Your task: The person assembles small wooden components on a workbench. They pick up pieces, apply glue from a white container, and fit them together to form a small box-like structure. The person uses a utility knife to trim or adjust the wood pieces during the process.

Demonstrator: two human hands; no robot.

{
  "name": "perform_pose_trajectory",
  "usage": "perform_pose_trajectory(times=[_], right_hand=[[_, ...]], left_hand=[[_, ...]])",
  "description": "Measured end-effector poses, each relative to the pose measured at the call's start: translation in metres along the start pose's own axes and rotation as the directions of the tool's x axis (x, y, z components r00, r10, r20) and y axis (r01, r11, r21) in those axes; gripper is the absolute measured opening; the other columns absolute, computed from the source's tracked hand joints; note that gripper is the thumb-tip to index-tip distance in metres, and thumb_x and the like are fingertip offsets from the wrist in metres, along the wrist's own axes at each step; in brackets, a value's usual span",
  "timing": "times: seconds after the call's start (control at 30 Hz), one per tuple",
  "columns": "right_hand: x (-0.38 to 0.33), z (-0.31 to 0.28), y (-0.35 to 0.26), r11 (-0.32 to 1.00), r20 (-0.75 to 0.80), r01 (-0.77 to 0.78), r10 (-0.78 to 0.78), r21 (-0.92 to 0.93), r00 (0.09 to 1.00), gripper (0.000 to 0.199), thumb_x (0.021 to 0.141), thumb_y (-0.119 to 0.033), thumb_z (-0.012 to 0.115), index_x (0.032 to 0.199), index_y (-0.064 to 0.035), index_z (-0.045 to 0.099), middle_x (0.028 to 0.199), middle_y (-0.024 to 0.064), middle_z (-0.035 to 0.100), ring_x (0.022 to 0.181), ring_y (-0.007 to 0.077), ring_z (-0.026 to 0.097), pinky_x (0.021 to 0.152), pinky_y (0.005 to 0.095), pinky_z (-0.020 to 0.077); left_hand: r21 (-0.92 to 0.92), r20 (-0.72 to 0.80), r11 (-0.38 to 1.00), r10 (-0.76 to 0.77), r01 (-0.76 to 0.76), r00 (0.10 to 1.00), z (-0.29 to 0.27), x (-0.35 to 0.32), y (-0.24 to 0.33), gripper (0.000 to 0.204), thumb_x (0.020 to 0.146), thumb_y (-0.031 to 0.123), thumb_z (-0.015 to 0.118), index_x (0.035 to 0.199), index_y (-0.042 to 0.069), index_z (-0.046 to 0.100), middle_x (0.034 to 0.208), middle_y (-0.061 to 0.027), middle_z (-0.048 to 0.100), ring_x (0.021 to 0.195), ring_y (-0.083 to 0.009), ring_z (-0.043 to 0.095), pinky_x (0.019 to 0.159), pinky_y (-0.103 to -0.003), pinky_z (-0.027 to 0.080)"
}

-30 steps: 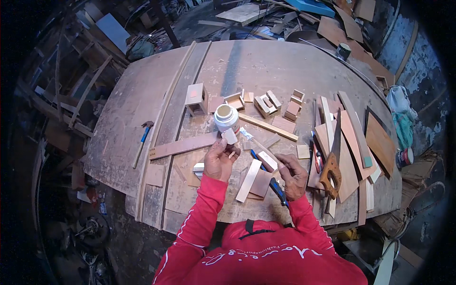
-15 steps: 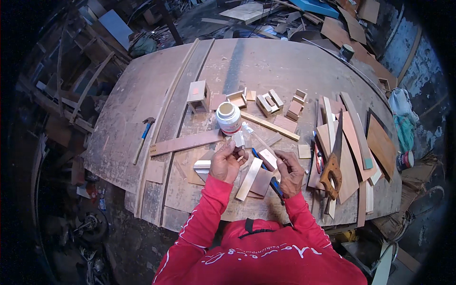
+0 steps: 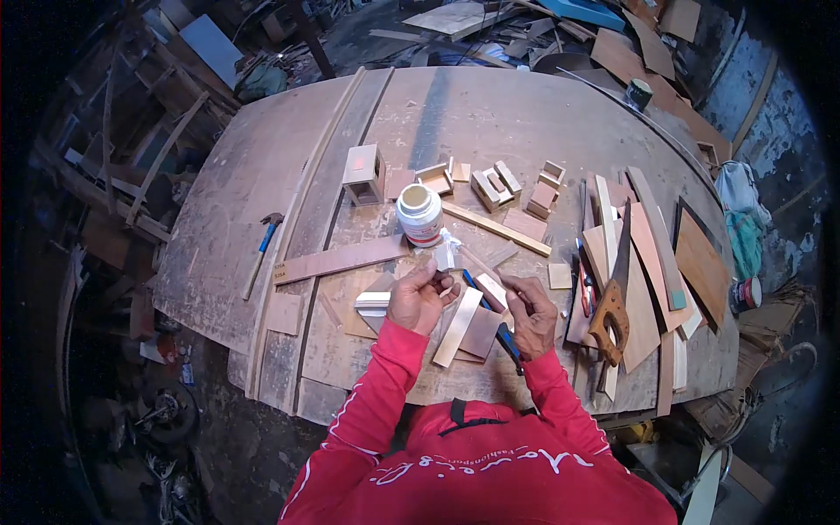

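Left grip: the left hand (image 3: 423, 296) was clenched, fingertips pinched on a small pale piece too tiny to make out.
Right grip: the right hand (image 3: 531, 313) was grasping a thin wooden stick (image 3: 486, 267) by its near end.
Stick axis: the stick ran from the right grip up and to the left, its far end close beside the left fingertips and near a scrap of clear plastic (image 3: 447, 249).
Nearer hand: the left hand lay closer to the stick's free end; the right held the other end.
Glue jar: a white jar with a tan lid (image 3: 419, 213) stood upright just beyond the left grip, apart from both hands.
Under the grips: a pale flat strip (image 3: 458, 326) lay on the table (image 3: 262, 192) between the hands, long axis pointing away from the person.
Right of the right grip: a handsaw (image 3: 612, 297) rested on a heap of boards.
Far left of the left grip: a hammer (image 3: 262, 252), well apart.
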State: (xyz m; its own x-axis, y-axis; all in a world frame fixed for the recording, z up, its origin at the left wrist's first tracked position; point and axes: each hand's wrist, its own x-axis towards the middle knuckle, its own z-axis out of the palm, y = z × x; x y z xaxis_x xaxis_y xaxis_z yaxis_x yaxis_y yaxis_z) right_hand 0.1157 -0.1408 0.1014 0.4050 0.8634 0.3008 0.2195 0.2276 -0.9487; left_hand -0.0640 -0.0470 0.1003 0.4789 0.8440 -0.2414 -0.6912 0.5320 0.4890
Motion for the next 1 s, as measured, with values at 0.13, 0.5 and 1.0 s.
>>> perform_pose_trajectory(times=[0.13,0.5,1.0], right_hand=[[0.000,0.006,0.004,0.987,-0.044,-0.052,0.059,0.154,0.997,0.021,0.085,0.002,0.054,0.102,-0.0001,0.066,0.090,0.0085,0.058,0.086,0.0160,0.057,0.076,0.0252,0.0447],[-0.003,0.006,0.009,0.999,0.012,-0.001,0.000,0.035,1.000,0.020,0.085,0.000,0.055,0.101,-0.0002,0.066,0.085,0.0077,0.059,0.081,0.0157,0.056,0.075,0.0256,0.0437],[-0.005,-0.003,-0.003,0.999,0.049,-0.035,0.035,0.002,0.998,0.022,0.085,0.001,0.051,0.103,0.0022,0.066,0.081,0.0070,0.058,0.077,0.0145,0.054,0.073,0.0248,0.0424]], left_hand=[[-0.030,-0.033,1.000,0.003,-0.004,0.999,-0.005,0.001,0.002,0.018,0.092,0.019,0.056,0.102,0.003,0.058,0.085,-0.0056,0.060,0.078,-0.0168,0.055,0.086,-0.047,0.045],[-0.025,-0.041,1.000,-0.012,0.011,0.999,-0.011,0.002,0.002,0.018,0.093,0.019,0.055,0.101,0.003,0.058,0.084,-0.0055,0.060,0.078,-0.0168,0.055,0.086,-0.048,0.045],[-0.013,-0.035,1.000,0.004,-0.004,0.999,-0.015,0.004,0.006,0.020,0.093,0.019,0.055,0.103,0.003,0.059,0.084,-0.0053,0.061,0.078,-0.0164,0.056,0.085,-0.046,0.046]])
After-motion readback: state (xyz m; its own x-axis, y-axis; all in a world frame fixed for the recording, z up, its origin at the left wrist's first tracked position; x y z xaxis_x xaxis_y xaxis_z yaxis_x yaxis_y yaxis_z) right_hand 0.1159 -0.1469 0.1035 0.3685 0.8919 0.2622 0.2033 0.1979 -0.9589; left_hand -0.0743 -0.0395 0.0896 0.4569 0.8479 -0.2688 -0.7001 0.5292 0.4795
